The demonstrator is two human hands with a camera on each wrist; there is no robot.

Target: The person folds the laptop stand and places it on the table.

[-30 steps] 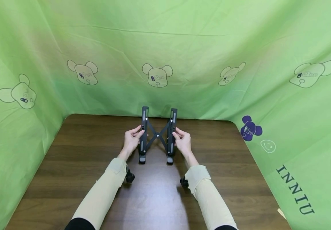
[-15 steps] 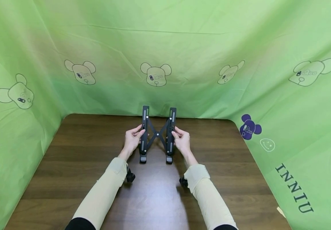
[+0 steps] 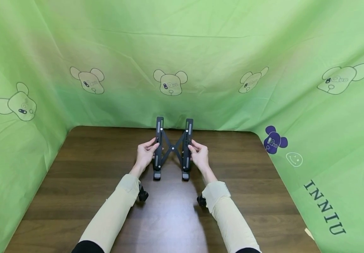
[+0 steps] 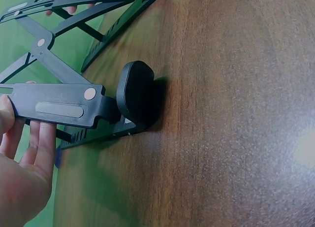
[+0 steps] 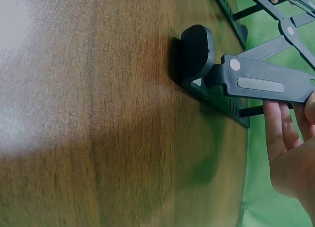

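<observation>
A black folding laptop stand (image 3: 173,148) stands near the table's back edge, its two long arms joined by crossed bars with a pivot in the middle. My left hand (image 3: 145,154) grips the left arm (image 4: 59,106) at about mid-length, thumb on top and fingers curled beneath. On the other side my right hand (image 3: 199,155) holds the right arm (image 5: 266,84) the same way. Toward me each arm ends in an upturned lip (image 4: 135,91), and slotted base rails show below the arms in both wrist views. Part of each arm is hidden behind the fingers.
The brown wooden table (image 3: 248,196) spreads around the stand. A green printed cloth (image 3: 175,45) hangs along the back and both sides. A small pale scrap (image 3: 309,233) lies at the right edge. Dark wrist-worn devices (image 3: 142,194) sit under the sleeves.
Over the last second the right arm of the stand and my right hand have shifted slightly left, narrowing the gap between the two arms a little. Both hands keep their grip.
</observation>
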